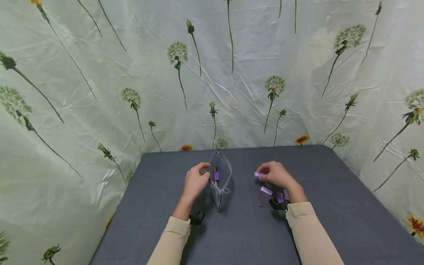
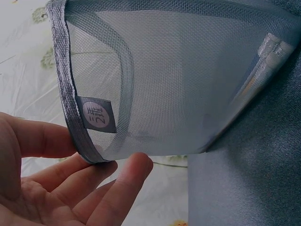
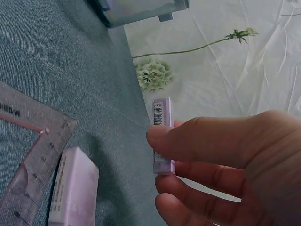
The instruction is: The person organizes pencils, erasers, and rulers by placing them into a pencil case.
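Note:
My left hand [image 1: 196,180] pinches the rim of a grey mesh zip pouch [image 2: 160,84], which stands with its mouth spread. Inside lie a purple block [image 1: 216,176] and slim yellow and dark sticks that look like pencils. Between thumb and fingers, my right hand [image 1: 276,175] holds a small purple eraser [image 3: 162,113] with a barcode on its side, raised over the table to the right of the pouch. Below that hand, another purple eraser [image 1: 266,191] lies beside a clear set square [image 3: 51,132].
Two more purple blocks [image 1: 280,197] lie near the right wrist, partly covered by its black strap [image 1: 278,204]. A dark grey cloth covers the table [image 1: 165,176]. Behind hangs a pale curtain [image 1: 232,92] with a dandelion print.

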### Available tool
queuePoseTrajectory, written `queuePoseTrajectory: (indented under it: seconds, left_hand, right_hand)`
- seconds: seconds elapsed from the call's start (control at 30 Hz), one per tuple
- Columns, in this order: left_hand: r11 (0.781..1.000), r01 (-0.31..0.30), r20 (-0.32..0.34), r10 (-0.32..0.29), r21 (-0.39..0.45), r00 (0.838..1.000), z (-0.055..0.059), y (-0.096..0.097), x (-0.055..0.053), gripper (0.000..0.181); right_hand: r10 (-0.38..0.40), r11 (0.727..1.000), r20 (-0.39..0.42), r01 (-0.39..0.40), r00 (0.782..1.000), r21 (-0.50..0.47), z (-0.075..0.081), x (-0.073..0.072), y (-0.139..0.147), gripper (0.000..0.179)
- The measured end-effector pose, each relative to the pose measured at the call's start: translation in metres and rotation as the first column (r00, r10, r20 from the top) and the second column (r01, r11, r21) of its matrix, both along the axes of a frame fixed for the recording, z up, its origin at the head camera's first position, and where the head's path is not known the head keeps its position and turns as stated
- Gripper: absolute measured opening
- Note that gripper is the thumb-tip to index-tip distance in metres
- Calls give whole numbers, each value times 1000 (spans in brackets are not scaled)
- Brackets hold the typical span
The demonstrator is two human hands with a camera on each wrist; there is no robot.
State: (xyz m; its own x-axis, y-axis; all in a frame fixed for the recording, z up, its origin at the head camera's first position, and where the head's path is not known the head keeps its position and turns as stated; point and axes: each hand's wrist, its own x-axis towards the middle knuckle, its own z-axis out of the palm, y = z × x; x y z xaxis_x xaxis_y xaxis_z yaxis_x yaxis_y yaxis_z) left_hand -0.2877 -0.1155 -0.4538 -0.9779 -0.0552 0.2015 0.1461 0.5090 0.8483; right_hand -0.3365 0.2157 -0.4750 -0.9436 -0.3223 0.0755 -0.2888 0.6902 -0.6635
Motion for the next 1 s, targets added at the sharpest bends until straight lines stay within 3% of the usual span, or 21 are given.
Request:
queuePoseTrajectory:
  seconds: [0.3, 1.0]
  left_hand:
    - [1000, -4, 13, 4, 0, 1000, 2, 0, -1, 34]
    - [1000, 12, 10, -12, -6, 1000, 3, 1, 1, 36]
  right_hand:
    - [50, 999, -33, -51, 998, -11, 1, 1, -10, 43]
    - [75, 990, 4, -74, 997, -118, 1, 5, -44, 30]
